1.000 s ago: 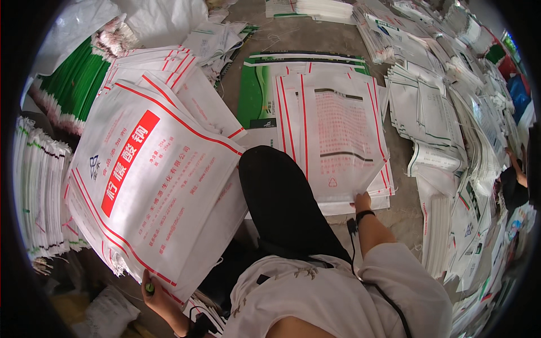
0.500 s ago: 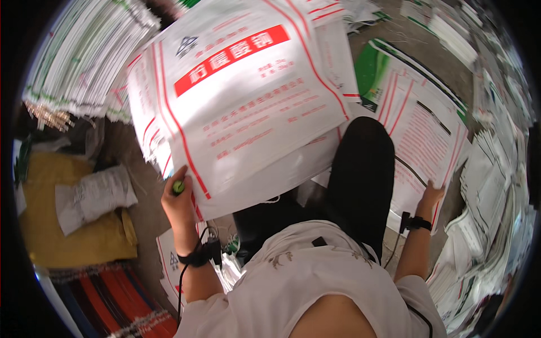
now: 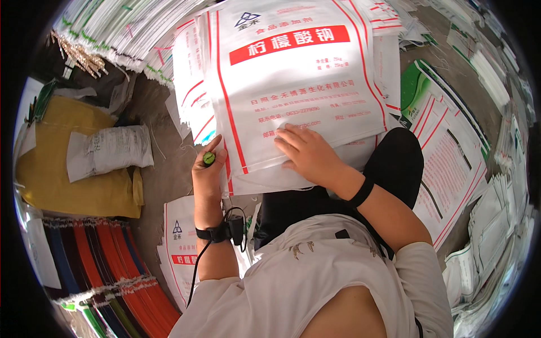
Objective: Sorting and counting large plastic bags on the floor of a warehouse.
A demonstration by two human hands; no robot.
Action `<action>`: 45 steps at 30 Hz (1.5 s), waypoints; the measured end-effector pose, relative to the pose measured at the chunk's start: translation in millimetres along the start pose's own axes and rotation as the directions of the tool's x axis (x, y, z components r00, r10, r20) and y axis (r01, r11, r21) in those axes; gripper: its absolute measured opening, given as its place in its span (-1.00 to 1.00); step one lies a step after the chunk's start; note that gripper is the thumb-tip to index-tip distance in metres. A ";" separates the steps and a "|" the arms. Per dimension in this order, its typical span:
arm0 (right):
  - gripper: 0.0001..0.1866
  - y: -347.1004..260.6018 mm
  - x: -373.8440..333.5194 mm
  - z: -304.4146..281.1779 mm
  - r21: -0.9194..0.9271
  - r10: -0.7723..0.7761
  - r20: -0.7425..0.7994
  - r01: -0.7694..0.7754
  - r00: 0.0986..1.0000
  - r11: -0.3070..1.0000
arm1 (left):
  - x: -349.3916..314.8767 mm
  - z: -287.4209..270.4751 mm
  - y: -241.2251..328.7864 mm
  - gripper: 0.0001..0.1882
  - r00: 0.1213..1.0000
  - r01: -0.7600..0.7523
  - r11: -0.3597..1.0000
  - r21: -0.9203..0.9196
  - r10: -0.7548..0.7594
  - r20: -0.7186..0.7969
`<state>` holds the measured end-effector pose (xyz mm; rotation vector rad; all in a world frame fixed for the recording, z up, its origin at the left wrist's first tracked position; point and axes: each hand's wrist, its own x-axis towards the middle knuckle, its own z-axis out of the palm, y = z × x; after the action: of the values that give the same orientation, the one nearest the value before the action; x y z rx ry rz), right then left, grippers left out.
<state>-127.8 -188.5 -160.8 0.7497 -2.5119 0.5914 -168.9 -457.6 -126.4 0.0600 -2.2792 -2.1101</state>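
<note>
White bag with red stripes point(image 3: 296, 87), upper centre, lying over similar bags point(image 3: 387, 73); yellow sack point(image 3: 98, 196), to its left; white packet point(image 3: 110, 152), resting on the sack; hands apart, the right hand point(image 3: 310, 153) laid on the bag's lower part, the left hand point(image 3: 207, 173) at its lower left corner, hold on the bag unclear, curled around a small green object point(image 3: 209, 158)

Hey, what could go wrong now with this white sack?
The green-ended object in your left hand might mark or snag the sack beside it. It overlaps other sacks unevenly, so it might slip under your right hand. The corded black box on your left wrist might catch the sack's edge.
</note>
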 end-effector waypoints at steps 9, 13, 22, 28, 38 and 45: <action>-0.57 20.0 5.7 2.7 0.175 -0.058 0.031 0.052 0.998 0.983 | -27.0 -6.1 -0.8 -0.44 0.991 0.130 0.980 -0.151 -0.124 0.045; -0.57 20.3 3.1 -0.3 0.233 0.004 0.033 -0.012 0.999 0.972 | -30.8 -2.0 -1.5 -0.41 0.995 0.082 0.984 -0.157 -0.071 0.071; -0.62 21.0 0.7 7.5 0.202 -0.005 -0.020 0.009 1.000 0.979 | -36.0 -15.9 -12.6 -0.47 0.991 -0.026 0.973 0.227 -0.005 0.137; -0.69 20.3 1.2 15.9 0.229 0.039 -0.112 -0.012 0.993 0.973 | -37.2 -9.3 -3.7 -0.60 0.938 -0.341 0.803 0.488 0.259 0.230; -0.51 9.2 5.3 9.7 0.098 -0.035 -0.086 0.044 0.996 0.994 | -38.7 -1.3 13.2 -0.62 0.942 -0.321 0.764 0.559 0.199 0.270; -0.55 2.5 5.8 5.4 -0.008 -0.074 -0.049 0.074 0.996 0.997 | -38.9 -0.4 11.9 -0.54 0.897 -0.441 0.687 0.577 0.312 0.315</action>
<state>-135.2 -191.7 -162.8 0.8123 -2.4284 0.5697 -130.1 -455.1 -114.5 -0.5777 -2.7085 -1.1104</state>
